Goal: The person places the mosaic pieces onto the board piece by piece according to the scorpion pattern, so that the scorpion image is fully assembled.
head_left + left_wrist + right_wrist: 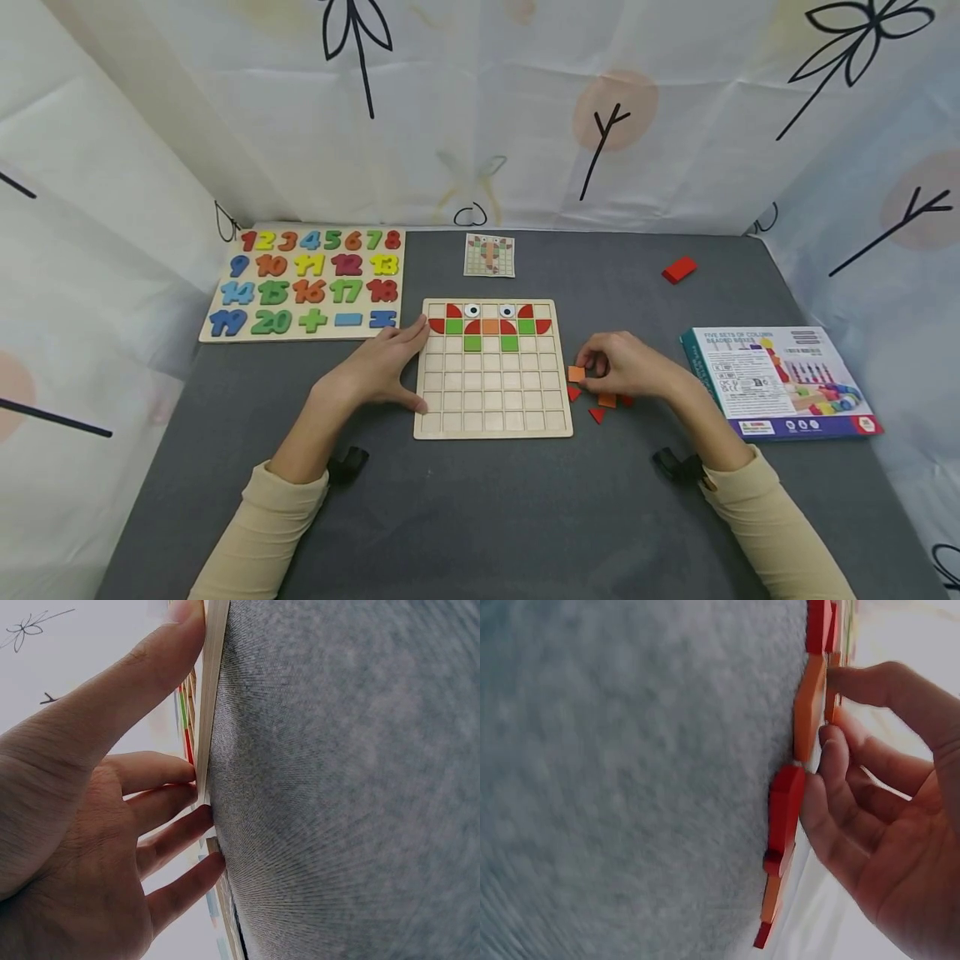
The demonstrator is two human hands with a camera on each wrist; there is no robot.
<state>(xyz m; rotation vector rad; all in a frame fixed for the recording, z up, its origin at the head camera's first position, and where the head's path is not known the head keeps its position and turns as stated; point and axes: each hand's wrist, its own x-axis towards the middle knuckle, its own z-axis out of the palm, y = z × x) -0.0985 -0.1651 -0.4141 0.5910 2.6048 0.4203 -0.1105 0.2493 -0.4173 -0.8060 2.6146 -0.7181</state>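
A wooden grid board (491, 392) lies on the dark table, its upper rows filled with red, green and orange pieces and two eye pieces. My left hand (378, 367) touches the board's left edge, thumb (142, 675) low and fingers farther up, spread rather than curled. To the right of the board, my right hand (626, 364) pinches an orange square tile (576, 374) between thumb and index finger. Under and beside that hand lie red pieces (597, 414) and another orange tile (607, 401); the hand partly covers some. In the right wrist view, loose orange (808, 712) and red pieces (784, 810) line up below the fingers.
A number puzzle board (307, 283) sits at the back left. Behind the grid board lies a small pattern card (489, 255). A red block (679, 270) is at the back right, and a flat printed box (783, 383) lies beyond my right forearm.
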